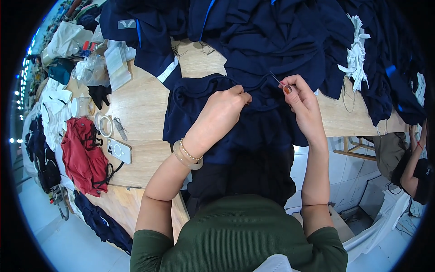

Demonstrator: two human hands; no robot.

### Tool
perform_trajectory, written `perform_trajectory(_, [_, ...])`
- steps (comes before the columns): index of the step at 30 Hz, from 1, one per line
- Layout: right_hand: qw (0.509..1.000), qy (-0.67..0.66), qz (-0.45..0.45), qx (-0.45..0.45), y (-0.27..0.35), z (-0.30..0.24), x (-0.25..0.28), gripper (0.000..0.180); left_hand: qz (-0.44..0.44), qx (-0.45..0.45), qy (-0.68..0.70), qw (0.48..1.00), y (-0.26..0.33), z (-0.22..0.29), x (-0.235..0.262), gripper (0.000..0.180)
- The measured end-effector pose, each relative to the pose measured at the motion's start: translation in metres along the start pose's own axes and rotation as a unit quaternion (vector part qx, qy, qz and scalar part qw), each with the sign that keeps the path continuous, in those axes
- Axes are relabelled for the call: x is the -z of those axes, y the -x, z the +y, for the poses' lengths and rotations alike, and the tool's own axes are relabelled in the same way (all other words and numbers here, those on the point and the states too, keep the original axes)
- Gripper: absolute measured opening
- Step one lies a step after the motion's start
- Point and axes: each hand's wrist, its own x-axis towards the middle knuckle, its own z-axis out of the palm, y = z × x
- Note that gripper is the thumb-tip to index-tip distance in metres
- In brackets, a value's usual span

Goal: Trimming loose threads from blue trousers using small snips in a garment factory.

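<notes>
Left hand (226,106) is closed, pinching the navy garment (253,118) at its neckline to keep the fabric taut on the wooden table (136,104). Right hand (301,97) grips a thin tool (275,80) (type unclear) between fingertips, at the seam.

You have one white smartphone (119,150), one crumpled red cloth garment (84,156), two bracelets (188,155) on your left wrist, and one roll of clear tape (104,125).
</notes>
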Motion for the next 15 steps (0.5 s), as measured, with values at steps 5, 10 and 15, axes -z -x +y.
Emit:
perform_trajectory(5, [1.000, 0.006, 0.000, 0.000, 0.0001, 0.0014, 0.0006, 0.026, -0.013, -0.012, -0.013, 1.000, -0.0004, 0.0019, 0.0019, 0.009])
perform_trajectory(10, [1.000, 0.004, -0.001, -0.006, -0.0010, 0.0034, 0.0022, 0.027, 0.019, -0.007, 0.004, 1.000, 0.0004, 0.0035, 0.0028, 0.006])
perform_trajectory(15, [0.999, 0.040, -0.009, 0.004, -0.0028, 0.0020, 0.0014, 0.026, 0.047, 0.023, 0.065, 0.997, 0.0028, 0.0009, 0.0019, 0.009])
